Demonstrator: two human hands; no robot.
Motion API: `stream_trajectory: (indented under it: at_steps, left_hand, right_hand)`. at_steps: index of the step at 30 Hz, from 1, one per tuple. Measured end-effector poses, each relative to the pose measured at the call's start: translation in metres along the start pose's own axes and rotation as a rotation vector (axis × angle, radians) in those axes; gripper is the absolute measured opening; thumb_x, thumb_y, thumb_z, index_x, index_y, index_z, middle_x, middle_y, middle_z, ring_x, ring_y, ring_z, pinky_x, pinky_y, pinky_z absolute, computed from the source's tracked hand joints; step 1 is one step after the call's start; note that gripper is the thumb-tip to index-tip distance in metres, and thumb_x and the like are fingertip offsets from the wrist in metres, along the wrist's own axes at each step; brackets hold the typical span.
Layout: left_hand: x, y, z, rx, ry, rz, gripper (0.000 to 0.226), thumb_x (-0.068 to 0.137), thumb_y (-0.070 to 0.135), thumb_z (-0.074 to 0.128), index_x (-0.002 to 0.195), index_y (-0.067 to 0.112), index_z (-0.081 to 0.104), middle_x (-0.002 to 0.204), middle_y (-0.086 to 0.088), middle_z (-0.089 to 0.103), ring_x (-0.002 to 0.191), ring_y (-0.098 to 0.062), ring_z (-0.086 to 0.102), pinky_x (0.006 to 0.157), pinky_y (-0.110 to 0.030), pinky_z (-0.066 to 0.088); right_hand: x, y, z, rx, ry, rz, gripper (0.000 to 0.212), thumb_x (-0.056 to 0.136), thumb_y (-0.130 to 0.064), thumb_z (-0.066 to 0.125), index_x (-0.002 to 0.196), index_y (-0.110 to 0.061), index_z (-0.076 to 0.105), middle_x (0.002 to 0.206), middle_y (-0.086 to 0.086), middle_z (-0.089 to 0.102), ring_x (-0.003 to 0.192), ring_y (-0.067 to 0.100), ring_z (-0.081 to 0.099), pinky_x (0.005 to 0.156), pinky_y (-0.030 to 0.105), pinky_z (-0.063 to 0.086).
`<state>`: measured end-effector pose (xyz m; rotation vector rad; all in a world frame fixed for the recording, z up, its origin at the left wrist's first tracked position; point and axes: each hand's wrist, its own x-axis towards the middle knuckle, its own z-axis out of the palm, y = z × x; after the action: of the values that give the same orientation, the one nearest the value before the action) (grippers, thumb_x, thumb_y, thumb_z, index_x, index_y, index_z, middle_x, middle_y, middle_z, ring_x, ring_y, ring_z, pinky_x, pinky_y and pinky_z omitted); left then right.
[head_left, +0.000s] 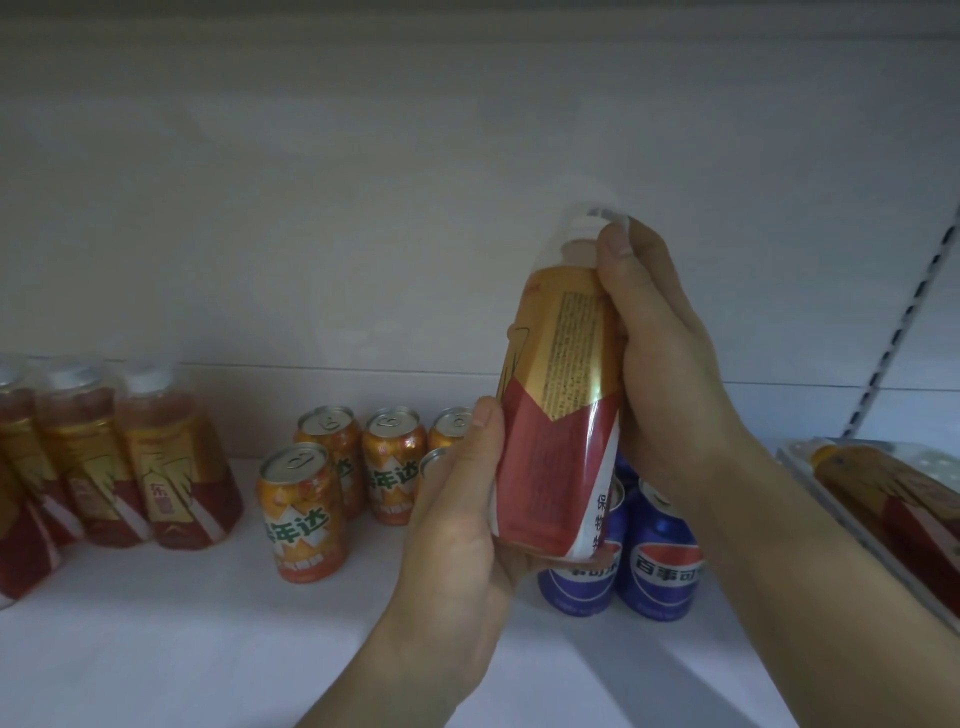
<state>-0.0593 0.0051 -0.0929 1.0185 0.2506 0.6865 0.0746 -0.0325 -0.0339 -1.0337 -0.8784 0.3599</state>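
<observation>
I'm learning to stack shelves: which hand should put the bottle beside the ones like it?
Probably left. The left hand grips the bottle low down, on the side nearer the matching bottles at the left; the right hand holds its upper part, farther away.

The head-worn camera looked forward and slightly down into the white shelf (156, 649), very near the bottle (561, 395).

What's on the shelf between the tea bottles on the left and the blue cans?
A cluster of orange cans stands there, between the tea bottles and the blue cans, as the head view shows. The left hand hides some.
</observation>
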Motion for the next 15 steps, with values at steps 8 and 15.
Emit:
stream_trajectory:
  at_steps: [8, 15]
  left_hand:
    - [0.004, 0.0, -0.001, -0.135, -0.107, -0.179, 0.061, 0.091, 0.058, 0.042, 0.108, 0.011, 0.078, 0.107, -0.023, 0.074, 0.091, -0.035, 0.074, 0.062, -0.041, 0.063]
    - [-0.001, 0.006, 0.007, 0.288, -0.001, 0.097, 0.031, 0.07, 0.064, 0.051, 0.082, 0.051, 0.076, 0.091, 0.006, 0.079, 0.085, -0.012, 0.077, 0.077, -0.041, 0.061]
  right_hand:
    - [-0.001, 0.0, 0.0, 0.096, -0.008, 0.088, 0.058, 0.09, -0.059, 0.06, 0.138, -0.025, 0.058, 0.124, 0.016, 0.071, 0.104, 0.039, 0.074, 0.086, 0.056, 0.061]
    - [-0.004, -0.009, 0.001, -0.14, 0.049, -0.027, 0.036, 0.102, -0.047, 0.052, 0.134, -0.029, 0.058, 0.1, -0.014, 0.074, 0.083, 0.005, 0.074, 0.068, 0.022, 0.059]
